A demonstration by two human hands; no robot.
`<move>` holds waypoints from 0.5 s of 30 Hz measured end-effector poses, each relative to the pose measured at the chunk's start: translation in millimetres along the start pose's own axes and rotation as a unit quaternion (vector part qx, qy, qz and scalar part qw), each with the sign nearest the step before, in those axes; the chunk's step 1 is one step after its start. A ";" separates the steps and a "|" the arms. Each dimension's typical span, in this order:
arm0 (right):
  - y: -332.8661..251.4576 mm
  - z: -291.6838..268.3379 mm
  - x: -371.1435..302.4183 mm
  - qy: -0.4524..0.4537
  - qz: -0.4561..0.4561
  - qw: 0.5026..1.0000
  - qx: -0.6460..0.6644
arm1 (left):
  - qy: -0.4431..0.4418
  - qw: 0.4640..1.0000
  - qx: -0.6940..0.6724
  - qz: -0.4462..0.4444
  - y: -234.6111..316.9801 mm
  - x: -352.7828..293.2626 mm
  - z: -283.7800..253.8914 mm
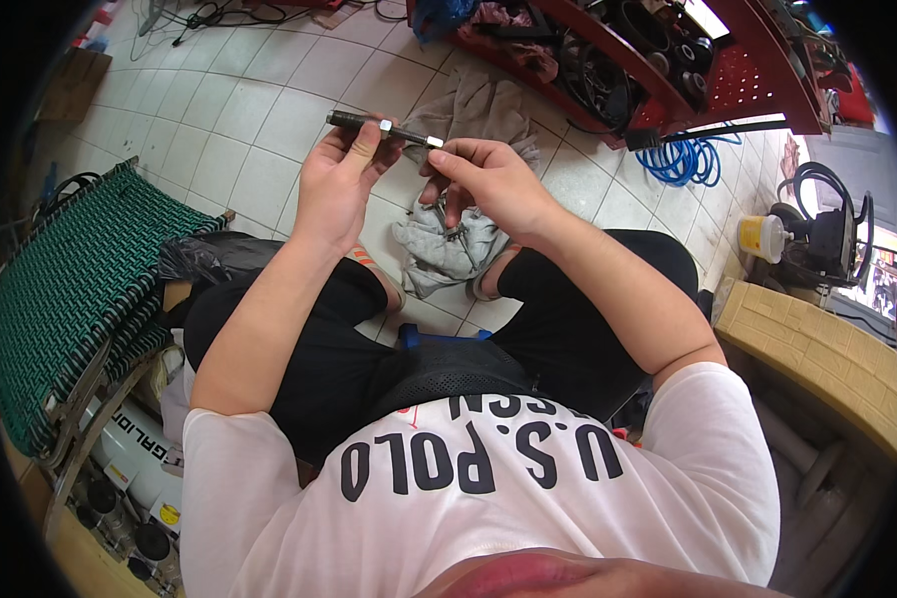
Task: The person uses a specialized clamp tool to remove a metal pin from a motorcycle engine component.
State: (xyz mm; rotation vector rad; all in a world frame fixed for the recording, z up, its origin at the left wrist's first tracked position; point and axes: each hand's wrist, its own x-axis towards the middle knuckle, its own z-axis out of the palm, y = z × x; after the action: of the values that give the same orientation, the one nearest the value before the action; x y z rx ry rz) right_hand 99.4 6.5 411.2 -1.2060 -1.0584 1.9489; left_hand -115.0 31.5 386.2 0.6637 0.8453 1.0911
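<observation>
My left hand (335,189) is closed around the thick dark end of a threaded rod (409,135), held up in front of me above the floor. A silver hex nut (385,127) sits partway along the rod, by my left thumb. At the rod's right end is a second silver nut (435,143), with the thumb and forefinger of my right hand (503,189) closed at it. The other right fingers curl below. Under my hands, several small metal parts (455,235) lie on a crumpled grey cloth (432,267) between my feet.
Another grey rag (468,110) lies farther off on the tiled floor (234,105). A red tool rack (658,75) and coiled blue hose (680,164) are at the far right. A green woven folding seat (90,289) stands left, a yellow block-patterned piece (817,344) right.
</observation>
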 end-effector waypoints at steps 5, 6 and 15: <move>-7.3 -5.4 -5.2 -0.043 0.045 0.987 0.146 | -0.008 1.000 0.004 -0.008 0.3 -1.7 3.8; -5.1 -7.1 -4.3 -0.039 0.048 0.990 0.129 | -0.013 1.000 0.008 -0.010 0.5 -1.8 5.2; -11.9 -0.8 -8.5 -0.002 0.027 0.997 0.066 | -0.008 1.000 -0.006 -0.005 1.0 -2.8 5.4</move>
State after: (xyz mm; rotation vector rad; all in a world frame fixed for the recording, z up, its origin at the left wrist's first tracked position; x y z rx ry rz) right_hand 104.5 5.8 424.8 -1.1684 -0.8933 2.0293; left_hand -111.5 28.9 390.6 0.6569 0.8265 1.0793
